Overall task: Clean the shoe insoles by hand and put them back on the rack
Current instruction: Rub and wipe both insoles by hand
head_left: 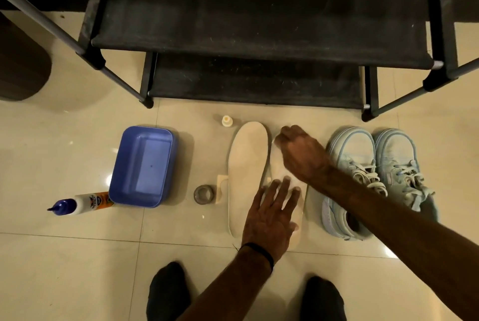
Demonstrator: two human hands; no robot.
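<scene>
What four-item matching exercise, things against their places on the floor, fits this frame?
Things:
1. blue plastic rectangular tub
2. pair of pale blue lace-up sneakers
3. white glue bottle with blue cap
4. small grey tape roll

Places:
A. right of both insoles, in front of the black fabric shoe rack
B. lying on its side at the tub's near left corner
C. between the tub and the left beige foam insole
D. left of the tape roll, open side up

Pairs: 1-D, 2-A, 3-B, 4-C
</scene>
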